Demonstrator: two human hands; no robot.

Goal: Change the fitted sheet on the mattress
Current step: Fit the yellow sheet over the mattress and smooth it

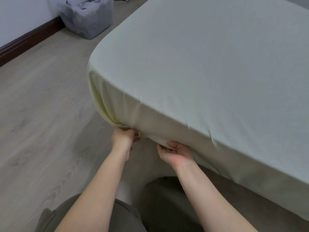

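Above grey floor (41,114), left hand (124,136) and right hand (175,153) clutch the fitted sheet (200,64) — its corner hem.

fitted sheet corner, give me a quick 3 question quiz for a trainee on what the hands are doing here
1. True or false: the left hand and the right hand both grip the lower edge of the fitted sheet at its near corner.
2. Where does the grey fabric bin stand? A) on the bed B) on the floor by the wall C) between the person's knees
3. Which hand is nearer the bunched gathers at the corner?

Key: 1 true; 2 B; 3 left
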